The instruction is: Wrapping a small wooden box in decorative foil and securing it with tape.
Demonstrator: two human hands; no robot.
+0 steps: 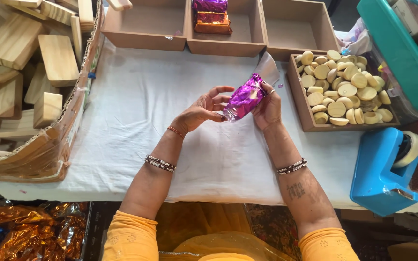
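Above the white cloth [136, 116], both my hands hold a small packet wrapped in shiny purple foil [244, 99], with a clear plastic flap sticking up at its far end. My left hand [203, 110] cups it from the left with fingers spread around its lower end. My right hand [268, 107] grips it from the right, a ring on one finger. Bracelets are on both wrists.
A wooden tray of several round pale wooden pieces [344, 89] sits right. A blue tape dispenser [383, 169] stands near right. Three wooden boxes line the far edge; the middle one [218, 46] holds purple and orange wrapped packets. Wooden blocks in a cardboard box [20, 72] lie left. Orange foil [30, 232] lies below.
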